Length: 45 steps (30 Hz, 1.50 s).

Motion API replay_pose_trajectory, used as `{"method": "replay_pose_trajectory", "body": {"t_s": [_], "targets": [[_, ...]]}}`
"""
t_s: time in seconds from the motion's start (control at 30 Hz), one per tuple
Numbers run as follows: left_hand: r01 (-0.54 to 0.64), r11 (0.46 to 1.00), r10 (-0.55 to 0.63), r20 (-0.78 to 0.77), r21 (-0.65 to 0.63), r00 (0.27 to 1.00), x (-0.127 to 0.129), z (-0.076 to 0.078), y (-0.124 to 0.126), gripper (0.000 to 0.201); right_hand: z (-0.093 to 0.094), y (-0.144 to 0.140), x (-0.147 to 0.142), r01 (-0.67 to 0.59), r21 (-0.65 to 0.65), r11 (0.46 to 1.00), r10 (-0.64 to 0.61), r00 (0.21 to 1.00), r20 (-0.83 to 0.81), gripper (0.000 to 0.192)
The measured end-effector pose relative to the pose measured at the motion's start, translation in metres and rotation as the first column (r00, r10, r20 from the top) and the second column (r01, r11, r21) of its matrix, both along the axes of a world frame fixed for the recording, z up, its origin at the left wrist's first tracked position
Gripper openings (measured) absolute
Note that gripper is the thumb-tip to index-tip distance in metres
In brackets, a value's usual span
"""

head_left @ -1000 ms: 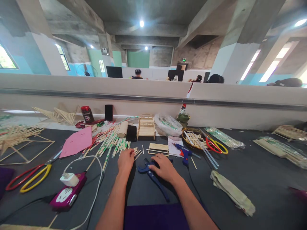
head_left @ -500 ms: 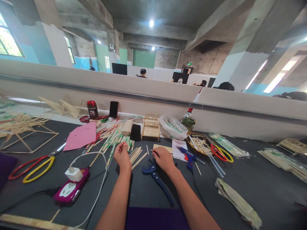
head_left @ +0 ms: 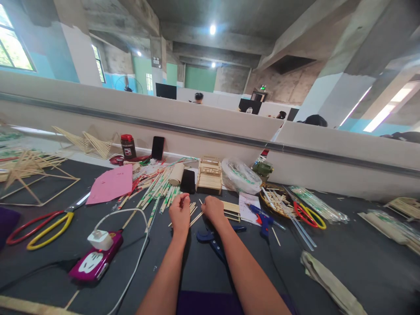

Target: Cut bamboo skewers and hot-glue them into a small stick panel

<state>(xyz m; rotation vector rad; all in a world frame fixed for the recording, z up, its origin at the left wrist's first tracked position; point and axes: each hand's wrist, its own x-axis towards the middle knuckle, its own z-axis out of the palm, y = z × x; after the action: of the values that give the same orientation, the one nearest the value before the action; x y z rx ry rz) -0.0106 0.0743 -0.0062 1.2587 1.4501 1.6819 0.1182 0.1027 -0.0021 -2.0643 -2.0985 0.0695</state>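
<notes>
My left hand point(head_left: 180, 213) rests on the dark table with its fingers curled around short bamboo sticks point(head_left: 194, 209) from a loose pile. My right hand point(head_left: 213, 209) is close beside it, knuckles up over the same pile, its fingers hidden. Blue pipe-cutter pliers point(head_left: 210, 238) lie free on the table under my right forearm. A flat panel of glued sticks point(head_left: 231, 207) lies just right of my right hand. Behind the hands stand a small stick-built model point(head_left: 210, 175) and a black phone point(head_left: 188, 181).
A blue glue gun point(head_left: 263, 216), a basket of sticks point(head_left: 274, 197) and red-yellow scissors point(head_left: 311, 215) lie to the right. Wrapped chopsticks point(head_left: 154, 190), pink paper point(head_left: 110, 183), large scissors point(head_left: 42, 223) and a magenta power strip point(head_left: 95, 259) lie left. A low partition point(head_left: 229, 131) bounds the table.
My right hand let go of the blue pliers and moved forward and left to the stick pile. My left hand also moved forward onto the sticks. The view tilted slightly.
</notes>
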Motion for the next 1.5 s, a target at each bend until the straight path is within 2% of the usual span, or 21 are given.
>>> {"method": "replay_pose_trajectory", "body": {"t_s": [0.1,0.2,0.27,0.33,0.43,0.5,0.6,0.73,0.83,0.93,1.0,1.03,1.1,1.2,1.27,1.3,1.37,1.43,1.5], "targets": [[-0.006,1.000,0.005,-0.035,-0.013,0.999,0.000,-0.002,0.001,0.023,0.009,-0.002,0.016,0.051,0.038,0.998,-0.047,0.993,-0.109,0.020],[0.028,0.997,-0.039,-0.143,-0.075,0.989,0.001,-0.005,0.002,0.022,0.018,-0.006,0.044,0.094,0.095,0.991,-0.050,0.919,-0.391,0.021],[0.085,0.984,-0.126,-0.267,-0.157,0.955,0.004,-0.006,0.001,0.022,0.020,-0.011,0.063,0.086,0.095,0.992,-0.014,0.812,-0.584,0.022],[0.142,0.962,-0.226,-0.383,-0.234,0.896,0.007,-0.006,-0.001,0.021,0.017,-0.017,0.079,0.097,0.055,0.994,-0.021,0.644,-0.765,0.019],[0.176,0.943,-0.304,-0.511,-0.283,0.804,0.012,-0.007,-0.006,0.020,0.009,-0.026,0.093,0.125,-0.041,0.991,-0.086,0.380,-0.921,0.023],[0.169,0.943,-0.312,-0.583,-0.287,0.750,0.013,-0.007,-0.009,0.019,0.005,-0.030,0.096,0.119,-0.084,0.989,-0.113,0.265,-0.957,0.029],[0.192,0.941,-0.334,-0.678,-0.279,0.655,0.014,-0.009,-0.010,0.020,0.003,-0.032,0.099,0.115,-0.074,0.991,-0.087,0.110,-0.990,0.034],[0.243,0.924,-0.382,-0.735,-0.295,0.560,0.015,-0.012,-0.009,0.025,0.010,-0.029,0.114,0.185,-0.012,0.983,-0.005,-0.037,-0.999,0.036],[0.217,0.932,-0.362,-0.735,-0.289,0.574,0.015,-0.013,-0.009,0.026,0.016,-0.026,0.141,0.336,0.051,0.941,0.108,-0.154,-0.982,0.036],[0.173,0.952,-0.304,-0.719,-0.252,0.625,0.014,-0.014,-0.008,0.027,0.018,-0.025,0.174,0.562,0.109,0.820,0.315,-0.285,-0.905,0.035],[0.172,0.954,-0.297,-0.705,-0.245,0.644,0.014,-0.016,-0.008,0.026,0.015,-0.026,0.188,0.641,0.093,0.762,0.397,-0.348,-0.849,0.034],[0.179,0.954,-0.298,-0.699,-0.240,0.650,0.014,-0.017,-0.007,0.025,0.012,-0.026,0.191,0.646,0.075,0.759,0.396,-0.368,-0.841,0.034],[0.199,0.954,-0.298,-0.684,-0.223,0.665,0.014,-0.018,-0.006,0.024,0.006,-0.026,0.189,0.611,0.044,0.791,0.350,-0.392,-0.851,0.031],[0.216,0.955,-0.296,-0.633,-0.202,0.715,0.015,-0.016,-0.007,0.024,0.001,-0.028,0.177,0.534,0.036,0.845,0.256,-0.344,-0.903,0.030],[0.211,0.956,-0.292,-0.570,-0.205,0.768,0.015,-0.015,-0.007,0.025,0.002,-0.029,0.170,0.513,0.061,0.856,0.190,-0.203,-0.960,0.031],[0.205,0.957,-0.286,-0.530,-0.207,0.799,0.015,-0.014,-0.007,0.026,0.003,-0.029,0.167,0.504,0.094,0.858,0.158,-0.085,-0.984,0.030],[0.200,0.958,-0.272,-0.438,-0.204,0.857,0.014,-0.013,-0.006,0.027,0.005,-0.031,0.161,0.436,0.201,0.877,0.106,0.233,-0.967,0.024],[0.204,0.962,-0.255,-0.325,-0.183,0.911,0.014,-0.014,-0.005,0.029,0.006,-0.033,0.152,0.270,0.263,0.926,0.071,0.560,-0.825,0.015],[0.197,0.968,-0.223,-0.177,-0.155,0.959,0.013,-0.015,-0.004,0.033,0.006,-0.036,0.139,0.109,0.206,0.972,0.043,0.786,-0.617,0.013]]}}
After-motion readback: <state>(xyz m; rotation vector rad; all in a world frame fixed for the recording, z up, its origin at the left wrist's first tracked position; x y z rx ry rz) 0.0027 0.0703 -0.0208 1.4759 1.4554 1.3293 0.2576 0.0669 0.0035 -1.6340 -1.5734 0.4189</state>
